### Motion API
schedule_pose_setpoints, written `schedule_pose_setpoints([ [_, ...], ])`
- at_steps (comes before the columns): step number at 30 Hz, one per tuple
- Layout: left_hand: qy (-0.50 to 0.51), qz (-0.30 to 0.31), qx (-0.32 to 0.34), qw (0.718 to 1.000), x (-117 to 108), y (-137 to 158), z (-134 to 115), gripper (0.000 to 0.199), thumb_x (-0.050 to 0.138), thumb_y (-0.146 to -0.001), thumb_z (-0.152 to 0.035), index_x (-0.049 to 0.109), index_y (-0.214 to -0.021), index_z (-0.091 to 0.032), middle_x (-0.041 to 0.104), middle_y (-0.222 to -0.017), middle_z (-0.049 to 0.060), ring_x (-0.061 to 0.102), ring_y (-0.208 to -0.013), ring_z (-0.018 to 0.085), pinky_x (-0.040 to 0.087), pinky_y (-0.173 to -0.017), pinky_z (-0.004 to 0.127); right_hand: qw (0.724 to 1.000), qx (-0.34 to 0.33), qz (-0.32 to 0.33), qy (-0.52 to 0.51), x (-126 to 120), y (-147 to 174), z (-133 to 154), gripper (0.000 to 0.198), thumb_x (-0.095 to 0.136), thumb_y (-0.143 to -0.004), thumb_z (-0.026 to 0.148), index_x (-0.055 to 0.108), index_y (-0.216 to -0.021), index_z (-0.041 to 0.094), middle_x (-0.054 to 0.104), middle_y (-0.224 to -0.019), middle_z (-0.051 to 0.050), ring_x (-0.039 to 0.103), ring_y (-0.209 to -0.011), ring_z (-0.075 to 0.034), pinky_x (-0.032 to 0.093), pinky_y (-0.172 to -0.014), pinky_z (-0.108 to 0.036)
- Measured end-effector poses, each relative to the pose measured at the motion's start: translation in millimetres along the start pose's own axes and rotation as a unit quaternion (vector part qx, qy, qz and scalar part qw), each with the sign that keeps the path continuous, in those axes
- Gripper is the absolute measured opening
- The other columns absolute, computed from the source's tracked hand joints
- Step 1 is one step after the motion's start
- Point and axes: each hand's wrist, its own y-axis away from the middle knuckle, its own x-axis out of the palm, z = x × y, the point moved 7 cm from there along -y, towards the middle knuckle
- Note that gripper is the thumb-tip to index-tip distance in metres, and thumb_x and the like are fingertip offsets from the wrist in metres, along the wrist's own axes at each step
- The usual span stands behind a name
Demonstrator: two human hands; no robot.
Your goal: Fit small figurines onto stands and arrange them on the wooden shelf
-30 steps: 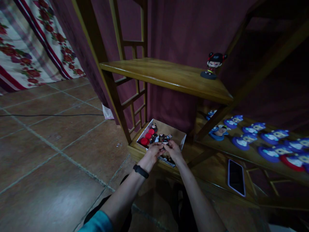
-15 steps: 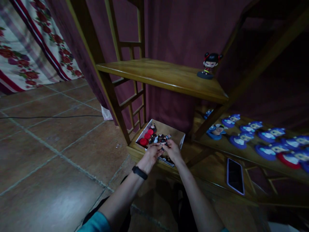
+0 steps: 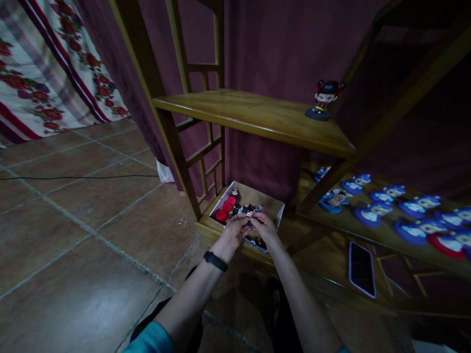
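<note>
Over the front of an open cardboard box [image 3: 274, 200], my left hand [image 3: 234, 230] and my right hand [image 3: 265, 228] come together on one small black-haired figurine [image 3: 249, 214]. Fingers of both hands are closed around its lower part, so its base is mostly hidden. Inside the box lie several red round pieces [image 3: 221, 215] at the left. More small dark figurines [image 3: 235, 194] are in there too, partly covered by my hands. A black band [image 3: 215, 261] circles my left wrist.
The box stands on the low level of a wooden shelf unit [image 3: 253, 115]. A black-haired figurine on a dark base [image 3: 318, 115] stands on the board above. Rightward are several blue figurines [image 3: 373, 213] and a phone [image 3: 361, 269]. A cable [image 3: 73, 177] crosses the tiled floor.
The figurine between my hands has turned, its face now showing more upright. Both hands stay over the box. The whole view has shifted slightly.
</note>
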Motion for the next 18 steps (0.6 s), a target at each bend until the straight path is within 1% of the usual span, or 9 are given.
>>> schedule_pose_setpoints([
  [3,-0.008,0.001,0.010,1.000,-0.9,1.2,-1.3,0.018,0.065,-0.069,-0.007,0.057,-0.083,-0.017,0.061,-0.063,-0.001,0.057,-0.049,0.008,0.049,-0.052,0.020,1.000,0.022,0.005,-0.005,0.0,2.0,-0.1,0.029,0.066,-0.063,0.042,0.063,-0.080,0.019,0.067,-0.078,-0.001,0.063,-0.071,-0.018,0.054,-0.063,-0.031],
  [9,-0.020,0.021,0.024,0.999,1.3,0.9,-1.3,0.014,0.063,-0.070,-0.005,0.058,-0.079,-0.014,0.062,-0.063,0.001,0.059,-0.051,0.009,0.050,-0.054,0.020,1.000,0.025,0.007,-0.004,-3.0,3.5,0.2,0.030,0.067,-0.062,0.042,0.064,-0.078,0.017,0.066,-0.075,-0.001,0.062,-0.070,-0.016,0.053,-0.064,-0.029],
  [13,-0.029,0.011,0.031,0.999,-0.9,-0.3,0.3,0.013,0.062,-0.071,-0.005,0.058,-0.079,-0.013,0.060,-0.061,0.000,0.057,-0.049,0.008,0.051,-0.053,0.021,1.000,0.018,0.002,0.007,-3.7,3.6,-3.3,0.027,0.066,-0.063,0.041,0.064,-0.076,0.018,0.065,-0.075,-0.001,0.062,-0.069,-0.016,0.053,-0.061,-0.029],
  [18,-0.024,-0.006,0.034,0.999,-4.8,-0.6,1.9,0.013,0.066,-0.068,-0.005,0.059,-0.075,-0.013,0.059,-0.060,0.000,0.056,-0.047,0.008,0.051,-0.052,0.022,1.000,0.010,-0.004,0.008,-3.5,3.5,-6.7,0.025,0.067,-0.062,0.042,0.063,-0.073,0.019,0.065,-0.072,0.000,0.062,-0.069,-0.018,0.054,-0.058,-0.029],
])
